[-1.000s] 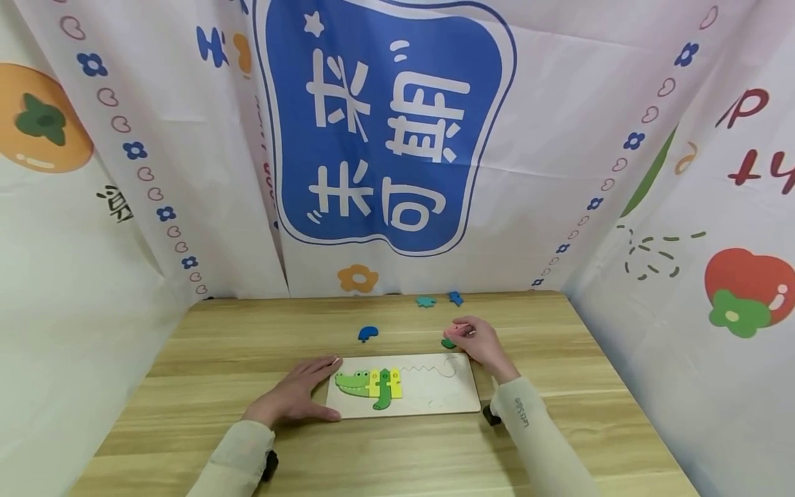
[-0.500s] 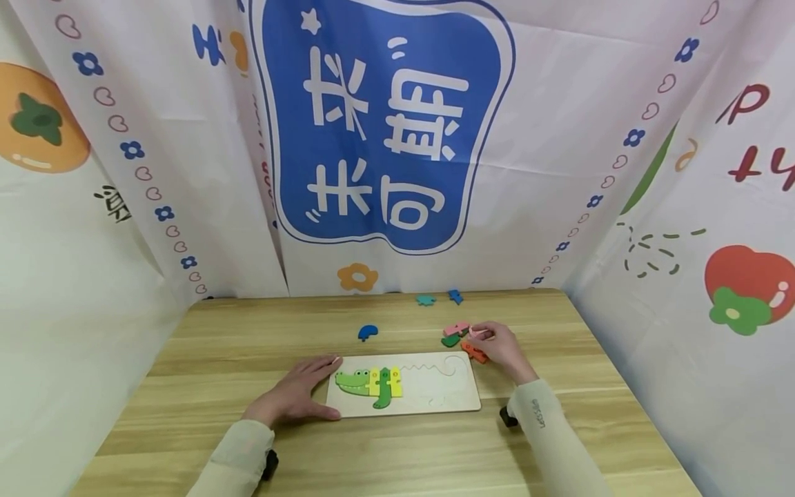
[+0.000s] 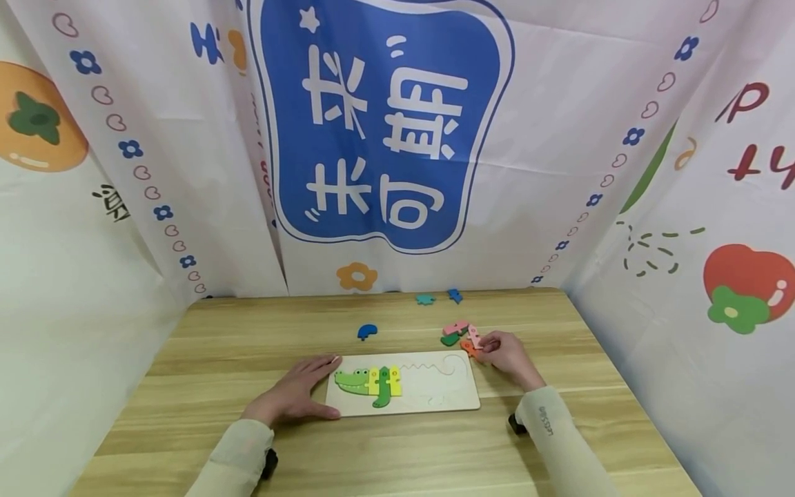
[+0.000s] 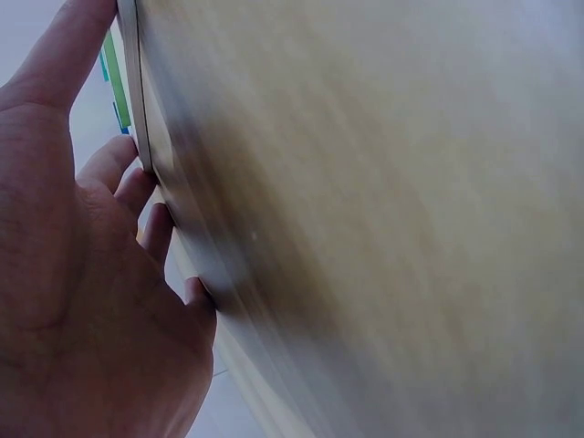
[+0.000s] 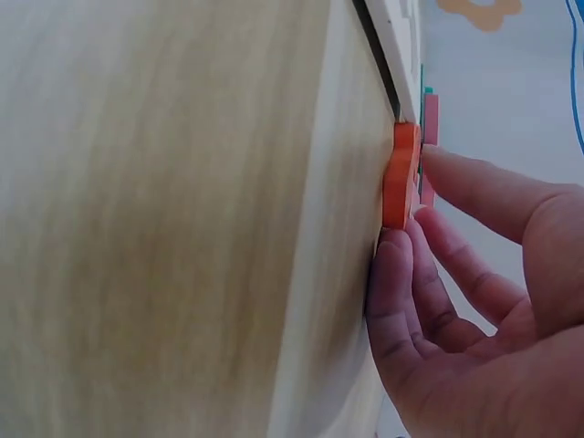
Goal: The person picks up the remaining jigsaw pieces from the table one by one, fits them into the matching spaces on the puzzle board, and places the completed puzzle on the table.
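A right hand [image 3: 506, 359] pinches an orange puzzle piece [image 5: 399, 182] between its fingertips, a spread left hand [image 3: 298, 390] touching the crocodile board [image 3: 417, 400].

Crocodile puzzle board [image 3: 428, 395], orange piece [image 5: 401, 173]
Pale board lies flat, left portion filled; orange piece lies just beside its far right corner.

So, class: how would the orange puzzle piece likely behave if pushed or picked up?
The orange piece looks stiff: its thick edge shows no bend. Lying flat, it would probably slide rather than roll. Far smaller than the board, it's likely light.
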A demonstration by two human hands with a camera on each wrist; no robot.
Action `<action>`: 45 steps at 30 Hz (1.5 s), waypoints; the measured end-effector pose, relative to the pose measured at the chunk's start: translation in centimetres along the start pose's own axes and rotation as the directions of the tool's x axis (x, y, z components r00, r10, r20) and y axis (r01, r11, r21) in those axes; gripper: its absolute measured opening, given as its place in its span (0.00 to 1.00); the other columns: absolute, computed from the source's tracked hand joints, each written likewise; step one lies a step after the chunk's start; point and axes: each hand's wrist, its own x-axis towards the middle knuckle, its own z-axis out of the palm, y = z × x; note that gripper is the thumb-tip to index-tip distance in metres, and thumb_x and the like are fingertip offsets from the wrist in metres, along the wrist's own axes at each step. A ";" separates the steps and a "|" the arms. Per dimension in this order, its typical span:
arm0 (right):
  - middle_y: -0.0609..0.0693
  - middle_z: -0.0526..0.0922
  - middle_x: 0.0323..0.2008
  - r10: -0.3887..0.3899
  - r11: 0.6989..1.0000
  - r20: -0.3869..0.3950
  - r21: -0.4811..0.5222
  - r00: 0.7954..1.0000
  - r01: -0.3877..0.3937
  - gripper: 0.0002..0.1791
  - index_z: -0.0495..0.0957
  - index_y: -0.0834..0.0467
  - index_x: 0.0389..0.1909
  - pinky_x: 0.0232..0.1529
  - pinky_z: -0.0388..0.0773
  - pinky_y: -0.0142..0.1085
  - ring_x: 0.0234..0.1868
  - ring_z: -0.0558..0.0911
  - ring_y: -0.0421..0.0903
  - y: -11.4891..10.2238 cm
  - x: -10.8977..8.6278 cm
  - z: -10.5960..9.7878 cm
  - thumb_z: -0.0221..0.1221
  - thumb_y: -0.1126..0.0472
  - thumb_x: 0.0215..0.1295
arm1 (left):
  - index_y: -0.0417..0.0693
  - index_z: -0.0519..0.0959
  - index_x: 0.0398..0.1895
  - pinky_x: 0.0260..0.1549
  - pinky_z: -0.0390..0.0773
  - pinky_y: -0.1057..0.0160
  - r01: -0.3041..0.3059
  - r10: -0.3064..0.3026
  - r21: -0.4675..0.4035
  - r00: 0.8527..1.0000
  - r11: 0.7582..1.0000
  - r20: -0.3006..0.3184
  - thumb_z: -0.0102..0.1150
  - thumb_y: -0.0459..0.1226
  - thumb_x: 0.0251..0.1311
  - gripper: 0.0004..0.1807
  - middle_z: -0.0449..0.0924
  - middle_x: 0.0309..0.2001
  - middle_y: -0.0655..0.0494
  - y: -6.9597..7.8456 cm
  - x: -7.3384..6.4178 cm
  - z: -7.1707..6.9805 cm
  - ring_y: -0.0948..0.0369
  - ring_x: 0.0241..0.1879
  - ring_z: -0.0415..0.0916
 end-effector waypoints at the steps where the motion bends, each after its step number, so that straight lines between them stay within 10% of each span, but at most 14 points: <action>1: 0.55 0.83 0.38 0.001 1.000 -0.003 -0.017 1.000 -0.001 0.16 0.82 0.64 0.47 0.36 0.76 0.33 0.38 0.79 0.48 -0.1 0.0 0.1 0.73 0.66 0.60 | 0.53 0.58 0.82 0.73 0.53 0.28 0.000 0.000 0.001 1.000 1.000 -0.001 0.74 0.65 0.50 0.60 0.54 0.82 0.47 0.0 0.0 0.0 0.36 0.80 0.48; 13: 0.55 0.84 0.36 -0.015 0.990 -0.036 -0.141 0.999 0.010 0.14 0.82 0.64 0.44 0.34 0.77 0.34 0.35 0.80 0.47 -0.6 -0.1 0.4 0.73 0.64 0.60 | 0.56 0.58 0.83 0.74 0.53 0.29 0.025 -0.025 0.010 1.000 1.000 0.006 0.74 0.66 0.49 0.60 0.53 0.83 0.50 -0.2 0.3 0.1 0.38 0.80 0.46; 26: 0.59 0.83 0.46 0.018 0.990 0.026 0.138 1.000 -0.022 0.14 0.81 0.65 0.53 0.38 0.85 0.36 0.41 0.81 0.48 -0.7 0.1 0.3 0.66 0.68 0.68 | 0.57 0.58 0.83 0.74 0.52 0.29 0.021 -0.021 0.018 1.000 1.000 0.000 0.73 0.67 0.49 0.60 0.54 0.82 0.49 -0.5 0.5 0.3 0.38 0.80 0.47; 45: 0.59 0.85 0.48 -0.045 0.904 0.026 0.426 0.999 0.030 0.28 0.70 0.62 0.67 0.55 0.85 0.49 0.44 0.87 0.50 -1.9 0.0 0.3 0.65 0.71 0.68 | 0.55 0.58 0.83 0.73 0.53 0.28 0.004 -0.004 0.011 1.000 1.000 -0.009 0.73 0.68 0.49 0.61 0.54 0.82 0.48 -0.8 0.4 0.5 0.37 0.80 0.47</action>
